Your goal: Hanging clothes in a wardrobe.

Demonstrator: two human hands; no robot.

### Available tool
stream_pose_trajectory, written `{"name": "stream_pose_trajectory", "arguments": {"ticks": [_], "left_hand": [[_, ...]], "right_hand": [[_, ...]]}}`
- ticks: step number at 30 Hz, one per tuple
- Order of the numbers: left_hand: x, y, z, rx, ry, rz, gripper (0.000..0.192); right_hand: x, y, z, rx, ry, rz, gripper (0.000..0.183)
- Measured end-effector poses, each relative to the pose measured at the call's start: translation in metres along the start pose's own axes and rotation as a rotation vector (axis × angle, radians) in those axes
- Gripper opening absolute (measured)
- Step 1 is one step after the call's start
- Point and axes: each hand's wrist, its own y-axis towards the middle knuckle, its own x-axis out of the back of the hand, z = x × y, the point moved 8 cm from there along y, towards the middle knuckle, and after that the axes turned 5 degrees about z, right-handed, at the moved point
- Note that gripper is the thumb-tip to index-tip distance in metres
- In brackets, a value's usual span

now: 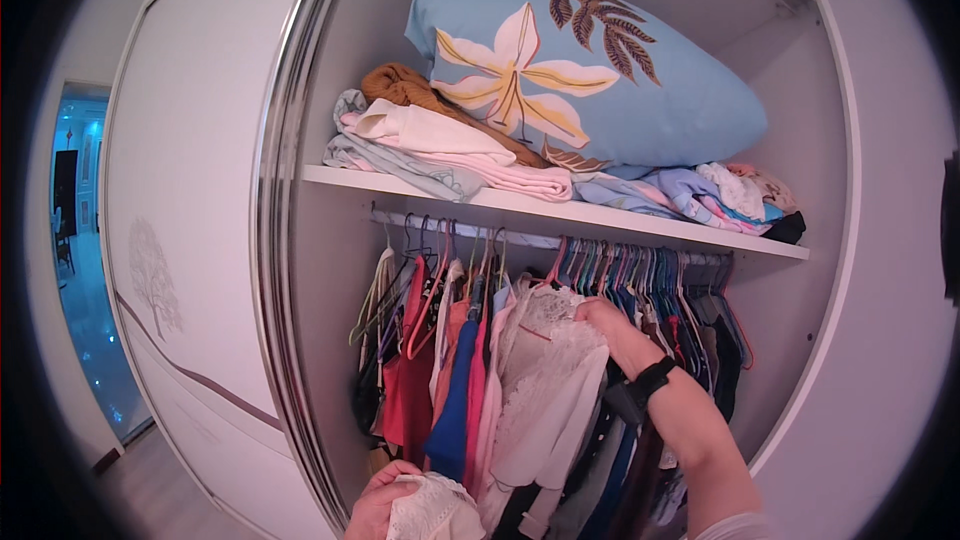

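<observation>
A white lace garment [551,382] hangs on a pink hanger [553,271] from the wardrobe rail. My right hand [600,315], with a black band on the wrist, is at the garment's upper right edge, fingers closed on the lace. Low in the view, my left hand [381,499] grips a white eyelet fabric piece [435,514]; whether it is part of another garment cannot be told. Beside the lace garment hang a blue garment [454,397] and a red garment [409,390].
Above the rail, a shelf [675,229] holds folded clothes [450,135] and a large blue flowered pillow [600,82]. Many hangers [637,262] crowd the right side of the rail. A white sliding door [202,202] stands at left, with a doorway [82,240] beyond.
</observation>
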Motion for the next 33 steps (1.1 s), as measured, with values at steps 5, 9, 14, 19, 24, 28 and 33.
{"name": "stream_pose_trajectory", "arguments": {"ticks": [5,9,14,19,24,28,33], "left_hand": [[-0.006,-0.011,0.036,0.045,0.054,-0.106,0.013],[-0.015,-0.018,0.046,0.080,0.103,-0.004,0.017],[-0.051,0.049,0.048,0.051,0.253,0.136,0.030],[-0.096,0.174,0.046,-0.107,0.385,0.146,0.031],[-0.112,0.243,0.041,-0.186,0.591,0.097,0.023],[-0.097,0.283,0.033,-0.264,0.771,0.081,0.036],[-0.037,0.265,-0.004,-0.469,2.064,-0.059,0.026]], "right_hand": [[-0.028,0.007,0.027,0.243,-0.125,-0.048,0.009],[-0.037,-0.009,-0.006,0.055,0.264,0.018,0.016],[-0.046,-0.018,-0.025,0.083,0.421,0.064,0.023],[-0.066,0.004,-0.030,0.151,0.408,0.026,0.020],[-0.073,0.007,-0.033,0.178,0.380,0.135,0.021],[-0.056,0.023,-0.065,-0.063,0.472,0.098,0.048],[0.019,0.044,-0.096,-0.021,-0.099,-0.202,0.076]]}}
